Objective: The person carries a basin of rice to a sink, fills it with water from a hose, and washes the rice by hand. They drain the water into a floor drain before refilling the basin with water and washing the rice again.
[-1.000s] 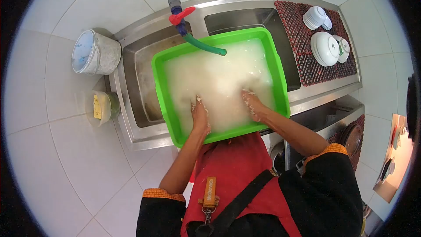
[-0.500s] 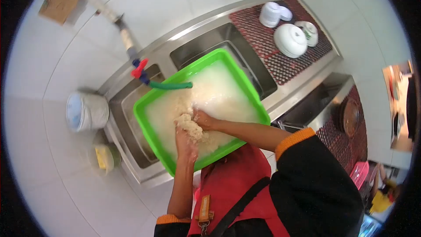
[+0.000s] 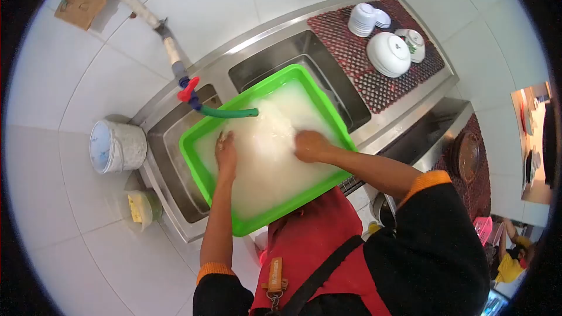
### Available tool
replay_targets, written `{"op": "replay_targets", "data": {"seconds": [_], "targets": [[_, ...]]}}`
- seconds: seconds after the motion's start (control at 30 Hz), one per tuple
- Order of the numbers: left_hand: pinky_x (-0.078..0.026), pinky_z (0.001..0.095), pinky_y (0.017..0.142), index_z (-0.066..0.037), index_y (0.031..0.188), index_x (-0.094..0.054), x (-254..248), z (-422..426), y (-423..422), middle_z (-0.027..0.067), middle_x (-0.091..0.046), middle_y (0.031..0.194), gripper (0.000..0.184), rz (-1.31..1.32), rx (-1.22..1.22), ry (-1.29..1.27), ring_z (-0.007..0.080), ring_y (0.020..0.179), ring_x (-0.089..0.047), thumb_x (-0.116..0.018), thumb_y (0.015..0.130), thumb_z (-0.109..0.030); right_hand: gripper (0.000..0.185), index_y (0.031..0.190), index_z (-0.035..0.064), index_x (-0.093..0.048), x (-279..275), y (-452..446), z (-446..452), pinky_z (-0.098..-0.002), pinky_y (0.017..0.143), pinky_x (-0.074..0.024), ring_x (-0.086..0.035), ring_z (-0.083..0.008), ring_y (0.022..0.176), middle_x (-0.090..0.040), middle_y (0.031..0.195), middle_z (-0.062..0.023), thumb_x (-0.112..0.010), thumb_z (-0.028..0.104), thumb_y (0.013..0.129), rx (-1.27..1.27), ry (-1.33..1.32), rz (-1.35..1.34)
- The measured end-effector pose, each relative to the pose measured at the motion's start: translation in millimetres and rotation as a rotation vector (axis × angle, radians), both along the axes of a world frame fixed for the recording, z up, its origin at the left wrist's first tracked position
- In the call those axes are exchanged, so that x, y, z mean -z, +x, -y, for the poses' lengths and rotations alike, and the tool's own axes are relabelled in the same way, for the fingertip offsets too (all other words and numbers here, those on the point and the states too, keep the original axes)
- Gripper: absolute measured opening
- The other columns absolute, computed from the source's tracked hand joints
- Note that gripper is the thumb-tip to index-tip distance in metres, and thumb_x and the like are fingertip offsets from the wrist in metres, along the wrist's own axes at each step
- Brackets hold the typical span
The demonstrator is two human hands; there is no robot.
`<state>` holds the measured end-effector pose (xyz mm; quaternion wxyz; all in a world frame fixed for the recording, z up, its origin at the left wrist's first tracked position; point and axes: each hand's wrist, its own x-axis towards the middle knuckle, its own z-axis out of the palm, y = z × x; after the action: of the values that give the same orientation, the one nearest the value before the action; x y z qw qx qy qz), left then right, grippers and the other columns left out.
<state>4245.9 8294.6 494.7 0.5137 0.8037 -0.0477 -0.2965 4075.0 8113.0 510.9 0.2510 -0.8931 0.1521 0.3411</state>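
Note:
A bright green rectangular tub rests over the sinks, holding cloudy white water. Pale grains that look like rice show faintly near the water's surface below the hose. At the tub's left side, my left hand is at the water with wet fingers apart and nothing seen in it. My right hand dips into the water on the right; its fingertips are hidden under the surface. A green hose ends over the tub, fed from a tap with a red handle.
Steel sinks lie beneath and behind the tub. White bowls and stacked cups stand on a red-brown mat. A white bucket and a tub with a yellow item are at left. Another person appears far right.
My hands were close together, cupping a clump of wet grains above the water. Now they are apart, left hand to the left, right hand to the right, and the clump is gone from them.

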Motion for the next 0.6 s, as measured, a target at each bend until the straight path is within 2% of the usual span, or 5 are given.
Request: {"op": "replay_targets", "data": {"seconds": [0.1, 0.2, 0.3, 0.43, 0.6], "targets": [[-0.032, 0.0374, 0.104, 0.009, 0.130, -0.043, -1, 12, 0, 0.0272, -0.046, 0.132, 0.063, 0.109, -0.005, -0.019, 0.0353, 0.123, -0.044, -0.056, 0.088, -0.036, 0.073, 0.132, -0.0126, -0.031, 21, -37, -18, -0.0520, 0.100, -0.0371, -0.040, -0.0520, 0.120, -0.036, 0.131, -0.0383, -0.054, 0.036, 0.083, 0.082, -0.162, 0.261], [-0.039, 0.0396, 0.095, 0.013, 0.119, -0.049, 8, 30, 2, 0.0316, -0.054, 0.118, 0.061, 0.142, 0.012, 0.137, 0.0399, 0.112, -0.052, -0.058, 0.086, -0.038, 0.080, 0.135, -0.0144, -0.024, -10, -45, -39, -0.0590, 0.103, -0.0291, -0.021, -0.0587, 0.128, -0.023, 0.138, -0.0397, -0.057, 0.037, 0.082, 0.136, -0.065, 0.169], [-0.042, 0.0412, 0.090, 0.011, 0.109, -0.055, -4, 52, -5, 0.0313, -0.058, 0.108, 0.056, 0.132, 0.095, 0.111, 0.0410, 0.106, -0.055, -0.058, 0.085, -0.040, 0.085, 0.139, -0.0108, -0.017, -26, -37, -63, -0.0622, 0.103, -0.0262, -0.017, -0.0580, 0.130, -0.015, 0.139, -0.0421, -0.058, 0.037, 0.082, 0.036, -0.038, 0.071], [-0.044, 0.0425, 0.086, 0.001, 0.100, -0.061, 8, 69, 0, 0.0249, -0.061, 0.102, 0.044, 0.220, 0.415, -0.065, 0.0390, 0.100, -0.057, -0.054, 0.088, -0.041, 0.070, 0.133, -0.0039, -0.038, -24, -17, -90, -0.0628, 0.097, -0.0338, -0.028, -0.0599, 0.123, -0.026, 0.133, -0.0441, -0.055, 0.042, 0.083, -0.095, 0.078, 0.071], [-0.045, 0.0388, 0.085, -0.004, 0.103, -0.063, 11, 71, -7, 0.0172, -0.064, 0.103, 0.038, 0.289, 0.671, -0.078, 0.0328, 0.098, -0.059, -0.050, 0.091, -0.038, 0.058, 0.119, -0.0012, -0.052, 22, 26, -100, -0.0479, 0.096, -0.0422, -0.050, -0.0377, 0.116, -0.052, 0.124, -0.0250, -0.053, 0.044, 0.083, -0.509, 0.224, -0.080]]}}
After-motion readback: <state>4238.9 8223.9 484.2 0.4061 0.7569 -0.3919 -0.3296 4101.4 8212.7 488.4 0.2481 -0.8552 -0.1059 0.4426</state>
